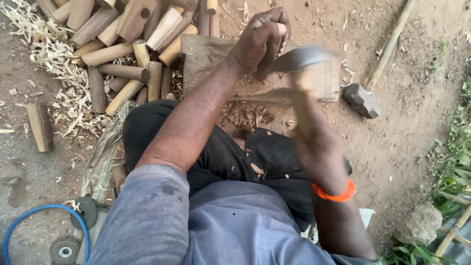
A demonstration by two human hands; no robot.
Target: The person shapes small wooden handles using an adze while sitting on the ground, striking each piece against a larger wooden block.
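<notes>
Head view, looking straight down: the left hand [262, 37] is clamped tight around a short pale wooden piece [280, 28], standing it up on the chopping block [208, 59]. That upright hold makes sense, since it keeps the end of the piece firm on the block and the fingers above the cutting line. The right hand [316, 147] is wrapped shut around the wooden handle of a blade tool [299, 59], and the whole thing is smeared with motion, so the blade reads only as a grey streak just beside the left hand. An orange wristband [337, 194] sits on that right wrist.

Behind the block, a heap of cut wooden pegs [132, 54] lies stacked, with pale shavings [59, 78] spread to the left of it and darker chips on the ground in front of the block. A hammer [362, 100] rests on the dirt to the right, its long handle running up out of frame. A blue hose loop [34, 221] and grinding discs [65, 250] lie at lower left.

Hard to make out: the blade's exact shape, whether its edge touches the wood, and most of the held piece, which the fingers cover. The block's near face is hidden behind the left forearm.
</notes>
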